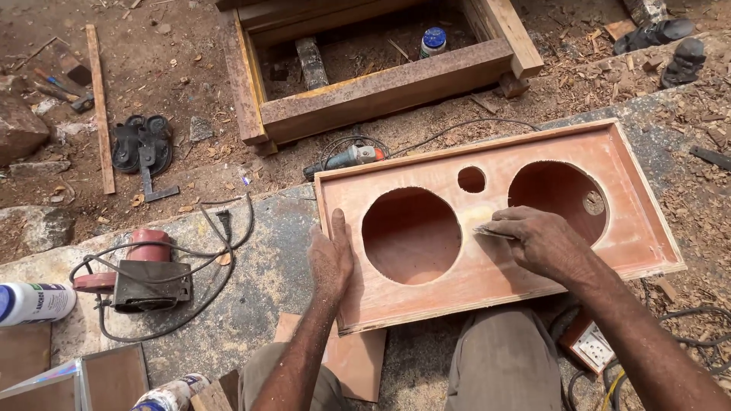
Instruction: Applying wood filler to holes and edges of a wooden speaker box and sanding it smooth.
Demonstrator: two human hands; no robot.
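A reddish-brown wooden panel (495,266) with a raised rim is laid flat on the stone slab (266,281), directly in front of the knees. Two large round holes and one small hole are cut through it. The left hand (330,255) is pressed flat, fingers together, on the panel's left end. A small piece of sandpaper (491,230) is pinched under the fingers of the right hand (537,242), between the two large holes. A red circular saw (141,274) is seen to the left, an angle grinder (346,158) beyond the panel's far edge.

White labelled bottle (34,302) lies far left; blue-capped jar (432,41) stands inside frame (381,95).
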